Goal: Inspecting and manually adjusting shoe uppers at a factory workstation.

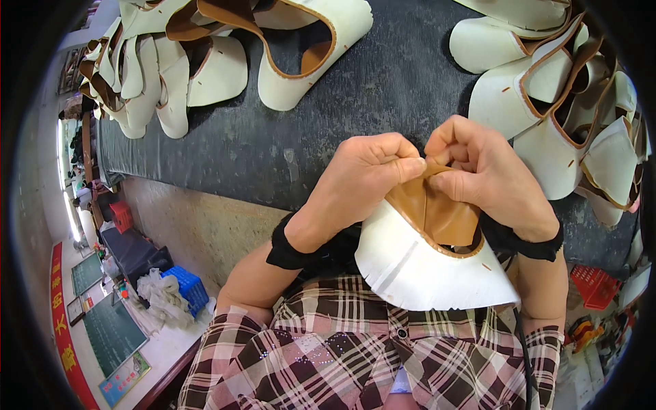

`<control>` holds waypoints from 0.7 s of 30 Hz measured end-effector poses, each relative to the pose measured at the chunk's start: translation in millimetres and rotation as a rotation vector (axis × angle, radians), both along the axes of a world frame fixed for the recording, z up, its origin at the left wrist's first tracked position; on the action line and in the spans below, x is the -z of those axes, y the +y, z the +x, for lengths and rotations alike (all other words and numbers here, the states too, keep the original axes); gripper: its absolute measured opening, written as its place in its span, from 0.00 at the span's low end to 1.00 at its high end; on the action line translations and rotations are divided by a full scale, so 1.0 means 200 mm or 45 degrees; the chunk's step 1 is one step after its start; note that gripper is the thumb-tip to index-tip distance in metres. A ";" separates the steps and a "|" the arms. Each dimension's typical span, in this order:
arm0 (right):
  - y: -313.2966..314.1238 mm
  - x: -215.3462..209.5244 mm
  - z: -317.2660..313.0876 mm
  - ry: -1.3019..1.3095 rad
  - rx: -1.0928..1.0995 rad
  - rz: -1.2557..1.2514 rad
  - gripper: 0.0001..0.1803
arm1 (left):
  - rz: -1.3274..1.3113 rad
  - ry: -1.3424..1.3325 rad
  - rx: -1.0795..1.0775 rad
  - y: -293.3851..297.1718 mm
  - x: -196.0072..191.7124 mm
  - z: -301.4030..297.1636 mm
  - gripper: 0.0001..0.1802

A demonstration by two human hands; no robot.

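A shoe upper (437, 266), white on the outside with a tan lining, hangs between my hands above my lap, its notched white edge toward me. My left hand (369, 178) pinches the tan edge at its far end between thumb and fingers. Close beside it, my right hand (478, 171) grips the same tan lining, thumb on top and fingers curled. The fingertips of both hands nearly meet there. Whatever small detail lies between them is hidden by the fingers.
A dark ridged work table (396, 82) stretches in front of me. Several similar uppers (219, 72) lie in an overlapping row at the far left, and another pile (547, 102) sits at the right. A blue crate (186, 290) and a red basket (594, 285) stand lower down.
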State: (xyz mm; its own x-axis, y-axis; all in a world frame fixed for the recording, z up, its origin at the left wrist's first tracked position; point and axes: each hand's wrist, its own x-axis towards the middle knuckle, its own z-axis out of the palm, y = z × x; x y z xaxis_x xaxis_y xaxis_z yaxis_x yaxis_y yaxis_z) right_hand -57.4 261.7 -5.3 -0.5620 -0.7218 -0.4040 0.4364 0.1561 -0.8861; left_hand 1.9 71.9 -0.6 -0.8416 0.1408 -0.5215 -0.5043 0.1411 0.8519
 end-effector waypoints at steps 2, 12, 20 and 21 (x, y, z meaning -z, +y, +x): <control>0.01 -0.05 -0.01 -0.025 0.013 0.027 0.11 | -0.032 -0.001 0.040 0.02 -0.04 0.00 0.07; 0.03 0.03 -0.08 -0.512 0.017 -0.294 0.16 | 0.196 0.025 -0.040 0.02 -0.06 0.00 0.07; -0.10 -0.05 0.10 1.089 -0.003 0.185 0.21 | -0.746 0.789 0.247 -0.03 -0.10 0.09 0.02; -0.14 -0.07 0.10 1.277 -0.044 0.318 0.25 | -0.822 0.855 0.244 -0.07 -0.13 0.07 0.02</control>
State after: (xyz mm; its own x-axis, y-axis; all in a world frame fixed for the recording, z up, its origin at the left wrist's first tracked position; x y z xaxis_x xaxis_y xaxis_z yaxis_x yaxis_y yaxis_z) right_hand -36.5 234.2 8.5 -0.7035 -0.7038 0.0984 -0.4932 0.3838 -0.7807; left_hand 15.3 57.6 26.3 -0.9862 0.1616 0.0373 0.1431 0.7153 0.6840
